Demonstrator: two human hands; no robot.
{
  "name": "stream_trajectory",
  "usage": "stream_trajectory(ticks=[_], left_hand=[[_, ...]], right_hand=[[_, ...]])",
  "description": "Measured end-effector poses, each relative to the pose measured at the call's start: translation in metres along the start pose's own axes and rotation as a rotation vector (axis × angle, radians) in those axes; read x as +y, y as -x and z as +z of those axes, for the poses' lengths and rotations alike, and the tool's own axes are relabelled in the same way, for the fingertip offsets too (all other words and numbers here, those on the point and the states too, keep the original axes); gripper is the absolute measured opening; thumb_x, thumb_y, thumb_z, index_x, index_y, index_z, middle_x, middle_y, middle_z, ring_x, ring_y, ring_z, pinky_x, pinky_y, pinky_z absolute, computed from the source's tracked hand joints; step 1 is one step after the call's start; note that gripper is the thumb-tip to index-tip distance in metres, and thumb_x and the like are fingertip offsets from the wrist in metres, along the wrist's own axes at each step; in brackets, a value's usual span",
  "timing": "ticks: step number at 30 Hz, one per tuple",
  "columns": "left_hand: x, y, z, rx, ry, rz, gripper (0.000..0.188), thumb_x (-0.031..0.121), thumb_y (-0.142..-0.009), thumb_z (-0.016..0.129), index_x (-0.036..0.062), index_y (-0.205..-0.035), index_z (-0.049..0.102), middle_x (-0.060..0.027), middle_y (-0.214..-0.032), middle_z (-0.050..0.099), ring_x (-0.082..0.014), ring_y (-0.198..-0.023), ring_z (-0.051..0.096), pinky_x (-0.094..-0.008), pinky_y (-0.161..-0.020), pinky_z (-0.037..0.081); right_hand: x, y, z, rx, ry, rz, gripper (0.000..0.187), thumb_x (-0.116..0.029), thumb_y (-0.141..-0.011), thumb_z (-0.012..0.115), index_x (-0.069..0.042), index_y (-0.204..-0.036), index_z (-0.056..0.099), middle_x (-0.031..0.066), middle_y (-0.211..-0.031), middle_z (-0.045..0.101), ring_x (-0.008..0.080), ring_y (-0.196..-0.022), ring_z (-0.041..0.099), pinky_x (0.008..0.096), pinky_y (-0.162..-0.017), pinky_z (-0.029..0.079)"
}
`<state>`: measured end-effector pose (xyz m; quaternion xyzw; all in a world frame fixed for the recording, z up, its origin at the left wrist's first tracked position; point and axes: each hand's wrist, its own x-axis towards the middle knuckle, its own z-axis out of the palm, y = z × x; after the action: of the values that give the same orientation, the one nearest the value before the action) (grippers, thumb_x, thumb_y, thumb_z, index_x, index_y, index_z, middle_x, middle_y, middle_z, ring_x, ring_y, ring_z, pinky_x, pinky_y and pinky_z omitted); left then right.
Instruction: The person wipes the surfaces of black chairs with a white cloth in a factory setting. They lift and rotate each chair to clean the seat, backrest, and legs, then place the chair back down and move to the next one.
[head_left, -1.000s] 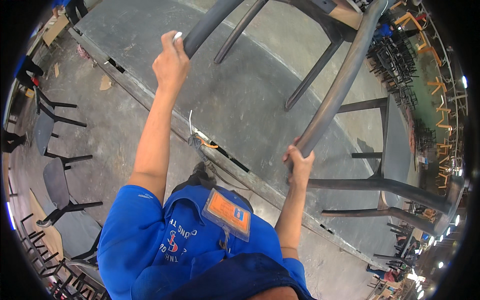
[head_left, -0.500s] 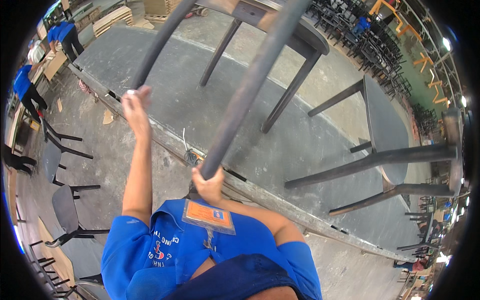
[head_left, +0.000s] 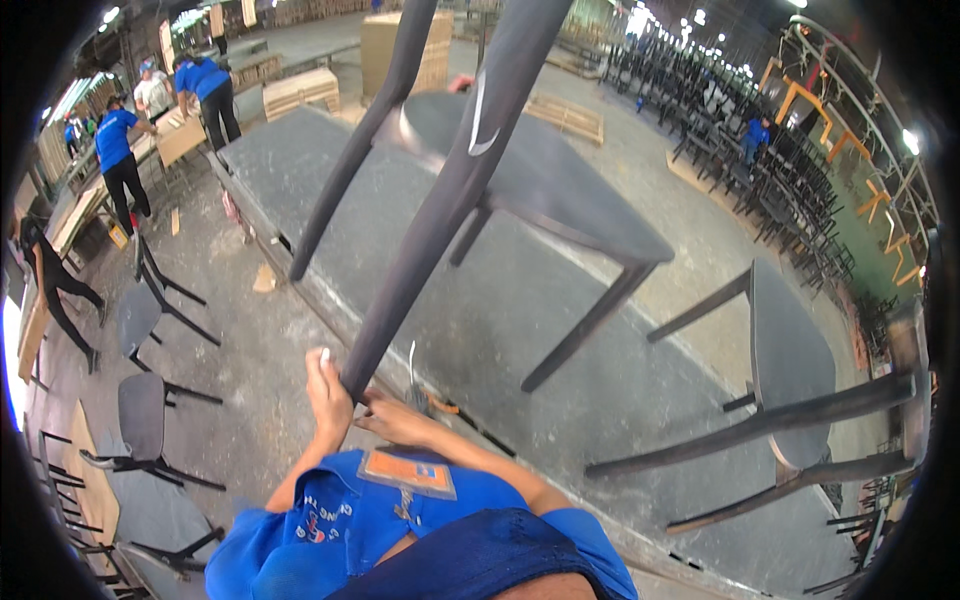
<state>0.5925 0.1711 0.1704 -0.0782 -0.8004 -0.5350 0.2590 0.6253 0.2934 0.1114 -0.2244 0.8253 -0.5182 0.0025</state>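
Observation:
A dark grey wooden chair (head_left: 590,215) is tilted above the long grey table, one long leg reaching down towards me. Around the low end of that leg both my hands meet. My left hand (head_left: 328,398) lies along its left side, fingers stretched upward, with something white at a fingertip. From the right, my right hand (head_left: 395,420) has its fingers closed at the leg's end, partly hidden behind it. A small tool with a thin metal rod (head_left: 415,375) is at the table edge, just beyond my right hand.
Another dark chair (head_left: 790,350) lies on its side on the table (head_left: 450,330), legs towards me. More chairs (head_left: 142,415) stand on the left floor. Co-workers in blue shirts (head_left: 117,140) are at a bench far left. Stacked boards (head_left: 302,93) and massed chairs (head_left: 720,130) fill the back.
My left hand has come from beside the chair's farther leg to the nearer one. My right hand and that leg's end have shifted left. The view has tilted upward.

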Motion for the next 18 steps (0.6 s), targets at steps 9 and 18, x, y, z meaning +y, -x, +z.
stream_trajectory(ticks=[9, 18], left_hand=[[-0.082, -0.090, -0.034, 0.259, 0.022, -0.120, 0.030, 0.029, -0.101, 0.035, 0.0029, -0.095, 0.050, -0.0038, -0.067, 0.044, -0.0123, -0.057, 0.045, -0.0294, -0.055, 0.038], [-0.090, -0.130, -0.030, 0.198, 0.117, -0.164, 0.031, 0.028, -0.101, 0.034, 0.0022, -0.095, 0.050, -0.0033, -0.077, 0.049, -0.0107, -0.059, 0.047, -0.0273, -0.057, 0.040]], right_hand=[[0.062, 0.094, -0.219, 1.634, -0.095, 0.265, 0.067, -0.058, -0.094, 0.036, 0.006, -0.109, 0.052, 0.0170, -0.102, 0.055, 0.0303, -0.092, 0.055, 0.0414, -0.085, 0.045], [0.013, 0.102, -0.202, 1.328, -0.565, -0.005, 0.093, -0.082, -0.081, 0.021, 0.004, -0.083, 0.058, 0.0117, -0.056, 0.052, 0.0233, -0.049, 0.053, 0.0306, -0.047, 0.041]])
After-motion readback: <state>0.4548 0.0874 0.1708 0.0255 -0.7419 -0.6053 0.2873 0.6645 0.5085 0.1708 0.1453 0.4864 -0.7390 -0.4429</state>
